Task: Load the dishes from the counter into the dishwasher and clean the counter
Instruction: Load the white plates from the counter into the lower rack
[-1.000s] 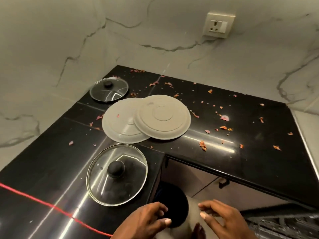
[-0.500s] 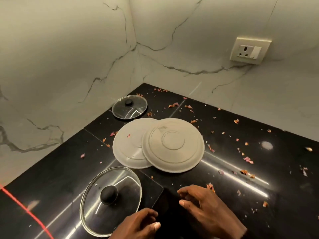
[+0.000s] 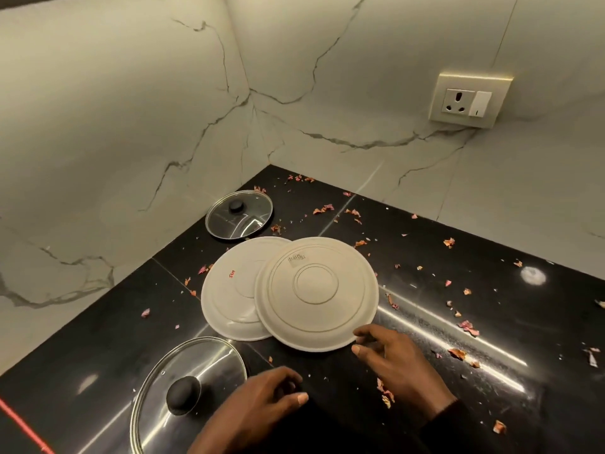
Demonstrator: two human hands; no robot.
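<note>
Two plates (image 3: 316, 293) just beyond right hand (image 3: 399, 365)

- Round cream upturned plate (image 3: 316, 293): on the black polished stone counter (image 3: 98, 339), just ahead and left of the right hand's (image 3: 402, 365) fingers (image 3: 373, 332), its near rim at their tips.
- Second round cream upturned plate (image 3: 229, 299): left of the first, its right edge under it.
- Large round glass lid with black knob (image 3: 190, 388): just left of the left hand's (image 3: 262, 404) fingers (image 3: 281, 375).
- Small round glass lid with black knob (image 3: 239, 214): beyond both plates, near the veined marble wall (image 3: 131, 126).
- Dried pinkish petal scraps (image 3: 468, 327): strewn over the counter, mostly right of and beyond the right fingers.
</note>
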